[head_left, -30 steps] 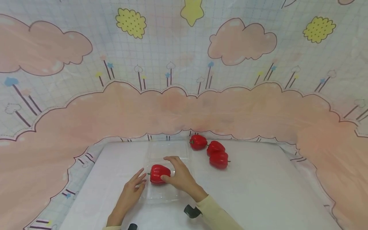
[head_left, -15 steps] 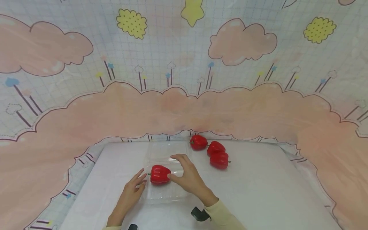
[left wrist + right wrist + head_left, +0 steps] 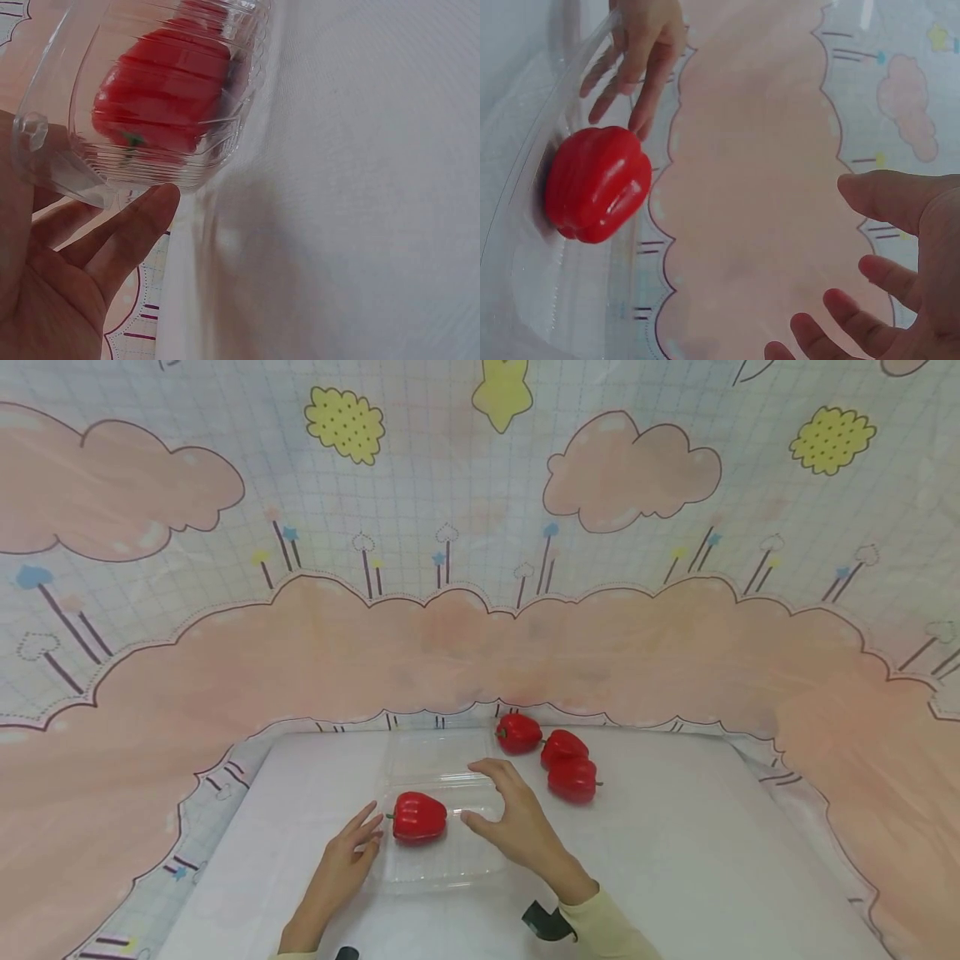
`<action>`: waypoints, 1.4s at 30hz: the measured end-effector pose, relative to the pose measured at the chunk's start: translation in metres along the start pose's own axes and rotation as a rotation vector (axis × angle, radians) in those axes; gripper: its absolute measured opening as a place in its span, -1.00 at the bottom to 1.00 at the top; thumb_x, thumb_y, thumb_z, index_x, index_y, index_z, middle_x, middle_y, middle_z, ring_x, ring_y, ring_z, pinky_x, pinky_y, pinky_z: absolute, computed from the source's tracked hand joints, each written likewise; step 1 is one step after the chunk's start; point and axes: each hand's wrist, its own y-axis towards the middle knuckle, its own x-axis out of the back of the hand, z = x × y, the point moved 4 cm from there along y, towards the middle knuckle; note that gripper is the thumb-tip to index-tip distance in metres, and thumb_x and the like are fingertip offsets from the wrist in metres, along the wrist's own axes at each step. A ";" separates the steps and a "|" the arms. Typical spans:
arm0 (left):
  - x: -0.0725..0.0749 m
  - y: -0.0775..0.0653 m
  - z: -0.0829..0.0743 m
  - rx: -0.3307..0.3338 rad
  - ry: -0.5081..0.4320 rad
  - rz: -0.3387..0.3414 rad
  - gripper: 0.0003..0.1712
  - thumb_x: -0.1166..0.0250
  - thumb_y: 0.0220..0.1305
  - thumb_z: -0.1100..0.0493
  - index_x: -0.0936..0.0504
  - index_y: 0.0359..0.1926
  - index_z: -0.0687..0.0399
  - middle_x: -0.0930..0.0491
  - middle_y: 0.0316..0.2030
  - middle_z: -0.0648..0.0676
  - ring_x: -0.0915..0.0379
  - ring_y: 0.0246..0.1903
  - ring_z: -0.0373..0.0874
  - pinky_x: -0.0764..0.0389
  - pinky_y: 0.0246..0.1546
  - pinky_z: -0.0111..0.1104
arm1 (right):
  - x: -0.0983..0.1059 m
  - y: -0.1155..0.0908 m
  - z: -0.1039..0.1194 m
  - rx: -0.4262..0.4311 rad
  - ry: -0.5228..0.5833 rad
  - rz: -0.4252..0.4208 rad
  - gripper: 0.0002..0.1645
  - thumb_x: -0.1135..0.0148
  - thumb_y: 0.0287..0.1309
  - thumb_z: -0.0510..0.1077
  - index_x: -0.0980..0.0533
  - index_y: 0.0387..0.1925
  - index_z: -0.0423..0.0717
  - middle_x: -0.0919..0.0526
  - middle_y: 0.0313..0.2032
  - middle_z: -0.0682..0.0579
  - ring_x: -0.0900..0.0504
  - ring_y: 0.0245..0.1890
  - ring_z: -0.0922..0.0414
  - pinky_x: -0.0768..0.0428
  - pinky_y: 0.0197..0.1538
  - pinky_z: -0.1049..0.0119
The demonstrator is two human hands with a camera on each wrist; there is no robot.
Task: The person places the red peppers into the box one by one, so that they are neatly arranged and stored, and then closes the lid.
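The right hand [image 3: 521, 827] is spread wide, thumb and fingers well apart with nothing between them, over the right side of the clear plastic container [image 3: 446, 864]; the left hand [image 3: 341, 864] has loosely extended fingers touching the container's left edge; the red pepper [image 3: 418, 818] lies on its side in the container's near half, stem toward the left hand; a second ago the right hand's thumb touched that pepper; now it has drawn away rightward, while the pepper and left hand have stayed put.

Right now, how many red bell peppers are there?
4: one red bell pepper in the clear plastic container, three more peppers on the white surface, behind it, rightward.
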 end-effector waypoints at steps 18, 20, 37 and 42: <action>0.001 0.000 -0.001 0.013 0.001 0.010 -0.45 -0.16 0.37 0.29 -0.39 0.36 0.18 -0.31 0.42 0.20 -0.57 0.15 0.09 -0.72 -0.01 -0.20 | 0.030 -0.019 -0.027 -0.088 -0.089 -0.043 -0.20 -0.51 -0.04 -0.07 -0.40 0.27 0.17 -0.46 0.26 0.10 -0.41 0.31 0.07 -0.60 0.23 -0.07; 0.001 0.000 -0.001 0.011 0.003 0.009 -0.45 -0.16 0.37 0.29 -0.39 0.37 0.18 -0.31 0.42 0.20 -0.57 0.15 0.09 -0.72 -0.01 -0.20 | 0.033 -0.021 -0.032 -0.082 -0.101 -0.056 -0.21 -0.51 -0.05 -0.08 -0.40 0.26 0.16 -0.46 0.25 0.10 -0.41 0.30 0.08 -0.60 0.24 -0.06; 0.000 0.000 -0.001 -0.002 0.006 -0.011 -0.47 -0.17 0.36 0.28 -0.42 0.34 0.19 -0.30 0.42 0.19 -0.58 0.13 0.10 -0.74 -0.06 -0.26 | 0.057 -0.021 -0.084 -0.169 -0.155 -0.111 -0.21 -0.48 0.00 -0.08 -0.38 0.29 0.06 -0.45 0.27 -0.02 -0.43 0.28 -0.04 -0.58 0.24 -0.12; 0.000 0.000 -0.001 0.000 -0.002 -0.006 -0.47 -0.17 0.36 0.28 -0.42 0.34 0.19 -0.29 0.43 0.18 -0.59 0.12 0.10 -0.74 -0.06 -0.27 | 0.065 -0.020 -0.098 -0.186 -0.160 -0.128 -0.22 -0.47 0.01 -0.09 -0.36 0.28 0.02 -0.45 0.26 -0.07 -0.42 0.29 -0.10 -0.59 0.21 -0.16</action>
